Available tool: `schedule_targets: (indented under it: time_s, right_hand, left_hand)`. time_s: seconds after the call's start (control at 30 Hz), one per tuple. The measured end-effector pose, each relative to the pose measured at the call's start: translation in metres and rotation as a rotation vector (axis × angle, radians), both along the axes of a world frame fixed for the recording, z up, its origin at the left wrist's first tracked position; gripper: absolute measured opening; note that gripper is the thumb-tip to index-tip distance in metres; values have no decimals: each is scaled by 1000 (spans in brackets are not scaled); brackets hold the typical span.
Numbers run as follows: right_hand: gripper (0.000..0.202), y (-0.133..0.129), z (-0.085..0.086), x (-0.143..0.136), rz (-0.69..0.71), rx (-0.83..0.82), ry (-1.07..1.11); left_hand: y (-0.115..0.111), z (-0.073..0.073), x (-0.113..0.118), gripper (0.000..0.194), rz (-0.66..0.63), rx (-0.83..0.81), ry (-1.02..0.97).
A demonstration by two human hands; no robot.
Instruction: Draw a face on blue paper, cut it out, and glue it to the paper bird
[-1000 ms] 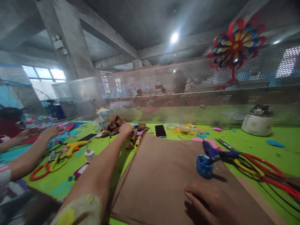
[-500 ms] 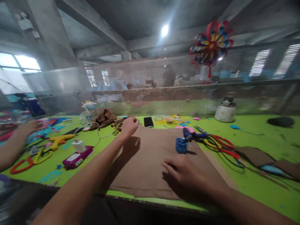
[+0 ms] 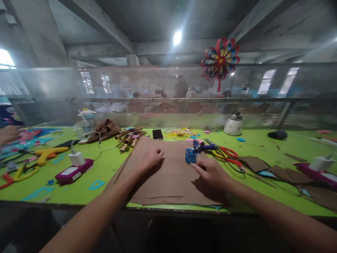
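Note:
Brown paper sheets [image 3: 168,182] lie stacked on the green table in front of me. My left hand [image 3: 152,158] rests over the left part of the sheets, its fingers curled in with nothing visible in them. A small blue round holder [image 3: 190,156] stands on the right part of the sheets. Against it leans a dark blue glue gun [image 3: 204,146]. Right beside the holder is my right hand [image 3: 212,172], thumb and forefinger apart, their tips close to its base; whether they touch it I cannot tell.
Beyond the sheets lie a phone [image 3: 157,134] and brown rolls [image 3: 129,138]. Red-and-yellow scissors [image 3: 228,153] are at right, near brown strips [image 3: 279,172]. A purple power strip [image 3: 75,171] and yellow glue gun [image 3: 47,154] sit at left, near another person's hand [image 3: 9,134].
My left hand has come back from the sheets' far left edge toward their middle. My right hand has moved forward to the blue holder. The view has swung to the right.

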State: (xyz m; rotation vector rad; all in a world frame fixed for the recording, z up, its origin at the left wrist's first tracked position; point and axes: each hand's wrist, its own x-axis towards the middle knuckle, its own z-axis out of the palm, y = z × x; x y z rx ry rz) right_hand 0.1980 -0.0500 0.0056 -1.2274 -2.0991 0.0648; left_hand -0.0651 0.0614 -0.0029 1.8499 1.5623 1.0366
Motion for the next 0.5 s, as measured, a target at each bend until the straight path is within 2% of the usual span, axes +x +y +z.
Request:
schedule_targets:
  time_s: [0.1,0.2,0.37,0.5]
  right_hand:
    - [33,4,-2,31,-120,-48,15]
    - [26,16,-4,49,-212,-133,20]
    - [20,42,1,47,-231,-293,10]
    - [27,62,6,42,-184,-429,-41]
  left_hand:
    - [5,-14,-5,27,-45,-44,179]
    - [8,-18,-7,30,-56,-44,281]
    - [6,-17,-5,32,-45,-31,393]
    - [3,-16,-3,33,-21,-34,467]
